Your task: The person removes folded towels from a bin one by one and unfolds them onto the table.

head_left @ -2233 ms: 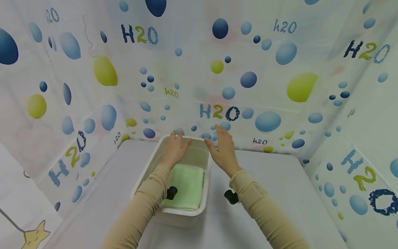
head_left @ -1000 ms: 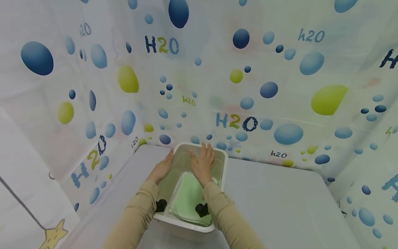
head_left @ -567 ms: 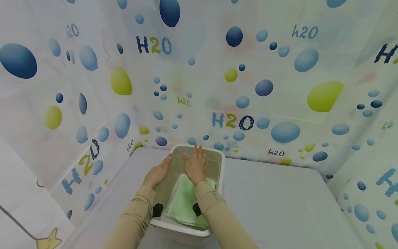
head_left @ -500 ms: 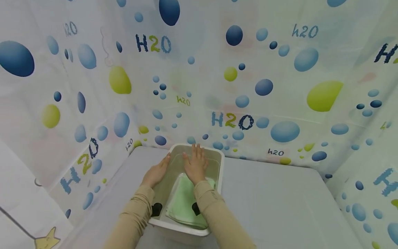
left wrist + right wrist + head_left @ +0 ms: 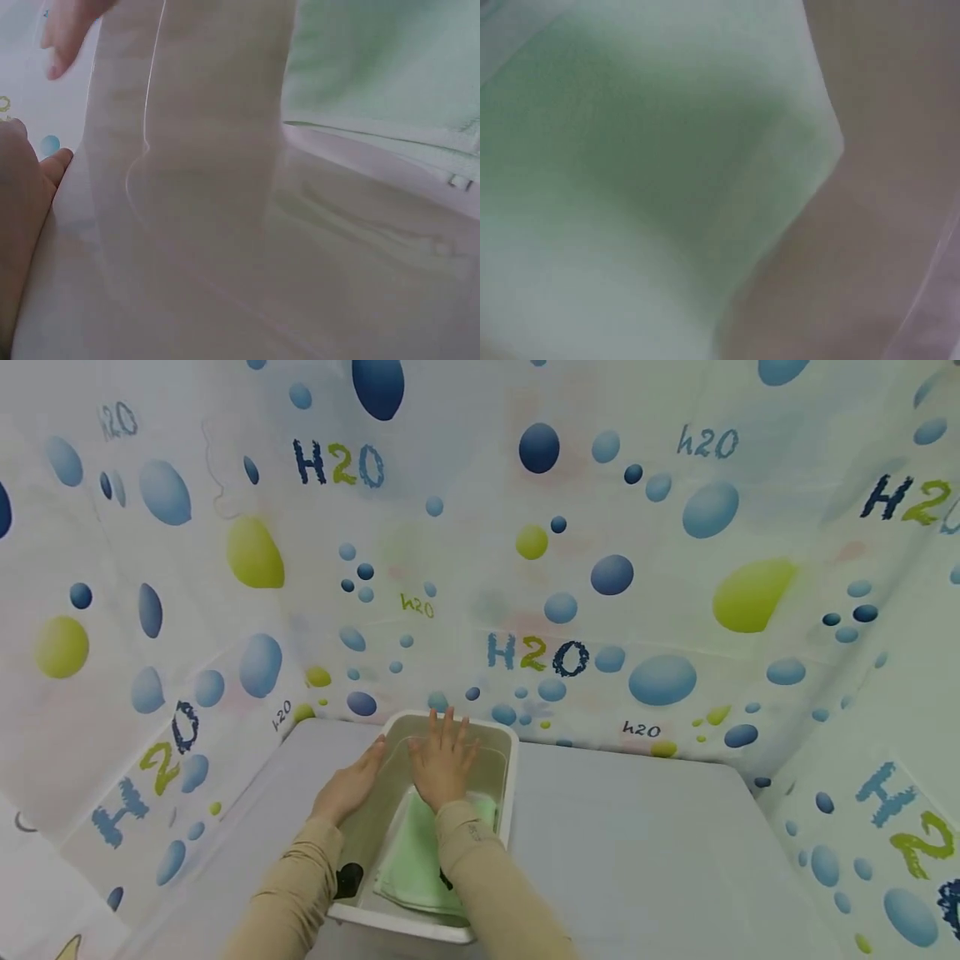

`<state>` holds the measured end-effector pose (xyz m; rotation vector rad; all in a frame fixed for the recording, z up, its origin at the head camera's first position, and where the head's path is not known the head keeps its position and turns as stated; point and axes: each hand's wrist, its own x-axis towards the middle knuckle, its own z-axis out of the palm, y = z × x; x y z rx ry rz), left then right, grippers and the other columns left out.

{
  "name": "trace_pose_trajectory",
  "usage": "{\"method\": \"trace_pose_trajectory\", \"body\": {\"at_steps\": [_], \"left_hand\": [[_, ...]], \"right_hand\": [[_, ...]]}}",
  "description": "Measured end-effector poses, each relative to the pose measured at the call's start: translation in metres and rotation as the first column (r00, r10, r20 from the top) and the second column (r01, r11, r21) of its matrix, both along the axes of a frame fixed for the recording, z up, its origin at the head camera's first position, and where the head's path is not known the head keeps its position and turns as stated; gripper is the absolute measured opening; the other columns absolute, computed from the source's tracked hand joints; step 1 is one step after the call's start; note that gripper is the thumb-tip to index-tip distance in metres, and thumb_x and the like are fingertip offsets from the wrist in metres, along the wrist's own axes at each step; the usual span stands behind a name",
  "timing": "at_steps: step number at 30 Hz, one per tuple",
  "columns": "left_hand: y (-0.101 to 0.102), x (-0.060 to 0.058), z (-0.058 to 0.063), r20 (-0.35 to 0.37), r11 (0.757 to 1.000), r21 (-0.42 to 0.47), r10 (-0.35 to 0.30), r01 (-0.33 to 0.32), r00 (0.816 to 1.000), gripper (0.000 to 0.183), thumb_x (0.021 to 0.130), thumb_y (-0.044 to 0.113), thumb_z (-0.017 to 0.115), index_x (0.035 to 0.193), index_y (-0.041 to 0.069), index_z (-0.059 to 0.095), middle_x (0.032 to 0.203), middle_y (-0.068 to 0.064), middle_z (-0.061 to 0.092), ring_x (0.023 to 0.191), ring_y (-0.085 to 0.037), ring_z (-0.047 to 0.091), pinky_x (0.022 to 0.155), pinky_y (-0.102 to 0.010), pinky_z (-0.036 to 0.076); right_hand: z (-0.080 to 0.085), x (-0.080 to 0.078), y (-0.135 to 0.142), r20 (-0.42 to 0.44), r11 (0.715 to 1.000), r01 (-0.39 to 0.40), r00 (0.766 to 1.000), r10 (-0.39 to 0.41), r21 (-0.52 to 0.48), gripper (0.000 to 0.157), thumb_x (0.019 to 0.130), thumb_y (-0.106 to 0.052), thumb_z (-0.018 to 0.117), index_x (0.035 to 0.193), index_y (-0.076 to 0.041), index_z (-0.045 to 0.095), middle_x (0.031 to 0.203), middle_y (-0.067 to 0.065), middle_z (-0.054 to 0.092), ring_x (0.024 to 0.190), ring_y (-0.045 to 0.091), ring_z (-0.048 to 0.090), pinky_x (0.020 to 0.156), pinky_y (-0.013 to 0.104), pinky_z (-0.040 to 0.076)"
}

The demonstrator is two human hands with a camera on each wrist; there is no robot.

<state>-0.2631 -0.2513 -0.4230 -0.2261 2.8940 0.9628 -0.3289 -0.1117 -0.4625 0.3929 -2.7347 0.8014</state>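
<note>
A beige plastic tub (image 5: pixel 512 810) with a pale rim stands on the white table. On its floor lies a folded light green cloth (image 5: pixel 414 860), whose edge and corner show in the left wrist view (image 5: pixel 382 67). My left hand (image 5: pixel 348 787) lies along the tub's left side, fingers extended, a fingertip at the rim in the left wrist view. My right hand (image 5: pixel 442 764) is over the tub's inside, fingers straight and spread, holding nothing; whether it touches the tub is unclear. The cloth (image 5: pixel 645 165) fills much of the right wrist view, where no hand shows.
A white curtain (image 5: pixel 480 543) printed with blue and green bubbles and "H2O" hangs behind the table and at both sides. The white tabletop (image 5: pixel 637 852) extends to the right of the tub. Dark wrist cameras (image 5: pixel 348 881) sit at the sleeves.
My left hand has gone from over the tub to its left side. My right hand has moved left from the right side to over the tub's inside, its fingers lately spreading wider.
</note>
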Motion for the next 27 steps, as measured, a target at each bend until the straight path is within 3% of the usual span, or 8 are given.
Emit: {"method": "trace_pose_trajectory", "body": {"at_steps": [4, 9, 18, 27], "left_hand": [[-0.005, 0.004, -0.002, -0.008, 1.0, -0.017, -0.008, 0.007, 1.0, 0.065, 0.095, 0.061, 0.006, 0.15, 0.027, 0.011, 0.145, -0.024, 0.035, 0.123, -0.053, 0.041, 0.097, -0.064, 0.035], [-0.007, -0.002, -0.005, -0.019, 1.0, -0.024, -0.008, 0.008, 1.0, 0.065, 0.095, 0.061, 0.005, 0.15, 0.028, 0.011, 0.144, -0.025, 0.035, 0.123, -0.054, 0.041, 0.096, -0.065, 0.035], [-0.005, -0.005, -0.007, -0.016, 0.998, -0.056, -0.027, 0.026, 1.0, 0.063, 0.096, 0.06, 0.008, 0.15, 0.027, 0.011, 0.141, -0.027, 0.037, 0.121, -0.054, 0.042, 0.094, -0.064, 0.037], [-0.008, -0.002, -0.008, -0.016, 0.998, -0.056, -0.017, 0.016, 1.0, 0.063, 0.096, 0.06, 0.01, 0.15, 0.029, 0.011, 0.14, -0.029, 0.038, 0.12, -0.055, 0.043, 0.093, -0.064, 0.038]], "right_hand": [[-0.011, -0.001, -0.009, 0.034, 0.998, -0.021, 0.999, 0.019, 0.059, 0.064, 0.097, -0.054, 0.028, 0.151, -0.024, 0.011, 0.159, 0.004, 0.004, 0.146, 0.033, -0.001, 0.114, 0.06, 0.006], [-0.019, -0.005, -0.009, 0.051, 0.99, -0.035, 0.998, 0.028, 0.134, 0.066, 0.096, -0.053, 0.033, 0.151, -0.024, 0.011, 0.159, 0.003, 0.002, 0.146, 0.032, -0.002, 0.115, 0.059, 0.008], [-0.037, -0.007, -0.012, 0.132, 0.962, 0.007, 0.99, -0.045, 0.274, 0.078, 0.09, -0.057, 0.046, 0.151, -0.028, 0.006, 0.159, 0.002, -0.004, 0.147, 0.032, -0.002, 0.116, 0.057, 0.007], [-0.051, -0.003, -0.02, 0.158, 0.939, 0.016, 0.985, -0.075, 0.344, 0.08, 0.087, -0.061, 0.046, 0.151, -0.031, 0.007, 0.159, 0.003, -0.006, 0.147, 0.029, -0.002, 0.117, 0.054, 0.006]]}}
